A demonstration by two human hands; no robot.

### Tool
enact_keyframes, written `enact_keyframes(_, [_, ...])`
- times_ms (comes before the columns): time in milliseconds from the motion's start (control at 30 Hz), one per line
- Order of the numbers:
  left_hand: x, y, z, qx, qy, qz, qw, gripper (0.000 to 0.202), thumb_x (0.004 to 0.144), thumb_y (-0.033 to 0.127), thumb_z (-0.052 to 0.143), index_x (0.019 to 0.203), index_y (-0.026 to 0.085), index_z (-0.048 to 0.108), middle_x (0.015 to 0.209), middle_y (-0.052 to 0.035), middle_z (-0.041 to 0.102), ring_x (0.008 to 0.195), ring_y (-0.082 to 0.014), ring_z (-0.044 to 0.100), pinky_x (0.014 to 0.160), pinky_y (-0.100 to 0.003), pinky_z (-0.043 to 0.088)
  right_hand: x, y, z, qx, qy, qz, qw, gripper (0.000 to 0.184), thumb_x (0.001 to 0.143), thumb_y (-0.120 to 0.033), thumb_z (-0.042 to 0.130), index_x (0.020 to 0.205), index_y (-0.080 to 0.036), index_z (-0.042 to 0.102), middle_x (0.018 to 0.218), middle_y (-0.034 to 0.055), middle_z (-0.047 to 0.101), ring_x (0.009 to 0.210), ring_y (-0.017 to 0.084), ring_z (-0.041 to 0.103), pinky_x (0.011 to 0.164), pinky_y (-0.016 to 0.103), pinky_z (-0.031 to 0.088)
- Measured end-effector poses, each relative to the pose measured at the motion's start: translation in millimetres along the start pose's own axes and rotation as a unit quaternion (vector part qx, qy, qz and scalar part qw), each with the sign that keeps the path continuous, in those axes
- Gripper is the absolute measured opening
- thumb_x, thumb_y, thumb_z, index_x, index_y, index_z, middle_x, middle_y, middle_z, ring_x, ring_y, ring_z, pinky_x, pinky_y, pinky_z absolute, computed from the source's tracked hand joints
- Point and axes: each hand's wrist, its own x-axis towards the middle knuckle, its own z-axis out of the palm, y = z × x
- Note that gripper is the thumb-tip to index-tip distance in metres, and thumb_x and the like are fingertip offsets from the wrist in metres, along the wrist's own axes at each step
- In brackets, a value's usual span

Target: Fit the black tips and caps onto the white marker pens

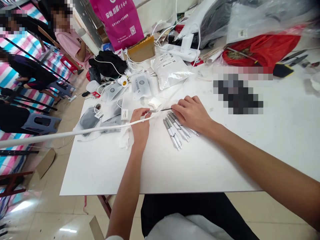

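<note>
Over the white table [105,173], my left hand [140,126] pinches a short grey pen barrel piece [152,111] between thumb and fingers. My right hand [193,113] is closed on a thin dark pen refill [166,109], its far end inside the fingers. The refill runs in line with the grey piece; whether the two are joined I cannot tell. Just below, several white pens with grey grips [172,134] lie side by side, some partly under my right hand. A crumpled white scrap [155,102] sits just beyond the fingers.
A white cable [75,132] crosses in front of my left hand. Clear packets [141,86] and a filled plastic bag [171,69] lie beyond. A power strip [182,51], red bag [262,50] and magenta bag [120,23] stand at the back. Other people sit at far left.
</note>
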Motion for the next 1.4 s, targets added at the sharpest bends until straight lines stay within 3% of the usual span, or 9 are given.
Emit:
enact_keyframes(500, [-5.1,8.5,2.5,0.017,-0.055,0.013,0.998,0.012,0.095,0.018,0.075,0.103,0.026,0.081,0.108,-0.0050,0.066,0.102,-0.0200,0.067,0.086,-0.030,0.058,0.0,1.3,-1.3,-0.036,-0.007,-0.013,0.999,0.024,0.106,-0.021,0.050,0.104,-0.023,0.074,0.097,0.0100,0.074,0.093,0.029,0.052,0.082,0.043,0.029])
enact_keyframes(700, [-10.3,10.1,8.2,0.040,-0.105,0.054,0.992,0.012,0.100,0.032,0.075,0.110,0.029,0.082,0.103,-0.0042,0.070,0.095,-0.0211,0.068,0.089,-0.035,0.055,1.9,-1.3,-3.3,-0.024,-0.024,-0.017,0.999,0.026,0.106,-0.019,0.049,0.102,-0.024,0.074,0.094,0.0104,0.072,0.092,0.029,0.050,0.081,0.042,0.028])
enact_keyframes(1000, [-16.0,11.1,15.8,0.074,-0.150,0.118,0.979,0.023,0.108,0.041,0.063,0.121,0.031,0.080,0.096,-0.0036,0.077,0.093,-0.0239,0.066,0.092,-0.040,0.049,2.0,-9.5,-7.9,-0.022,-0.040,-0.088,0.995,0.028,0.109,-0.018,0.045,0.114,-0.023,0.072,0.100,0.0098,0.073,0.094,0.029,0.051,0.084,0.042,0.030])
enact_keyframes(1167, [-14.7,9.7,14.6,0.073,-0.126,0.122,0.982,0.028,0.111,0.043,0.056,0.117,0.029,0.079,0.098,-0.0053,0.076,0.089,-0.0236,0.064,0.090,-0.039,0.047,3.2,-11.0,-9.3,0.007,-0.020,-0.053,0.998,0.029,0.113,-0.026,0.042,0.125,-0.016,0.065,0.109,0.0149,0.073,0.097,0.030,0.055,0.085,0.042,0.036])
enact_keyframes(1400, [-13.4,5.5,13.3,0.077,-0.125,0.111,0.983,0.026,0.113,0.040,0.051,0.114,0.025,0.074,0.100,-0.0063,0.077,0.097,-0.0249,0.066,0.091,-0.039,0.047,3.0,-10.2,-6.4,0.027,0.006,-0.011,1.000,0.025,0.114,-0.027,0.039,0.115,-0.019,0.062,0.116,0.0163,0.071,0.101,0.031,0.059,0.085,0.041,0.039])
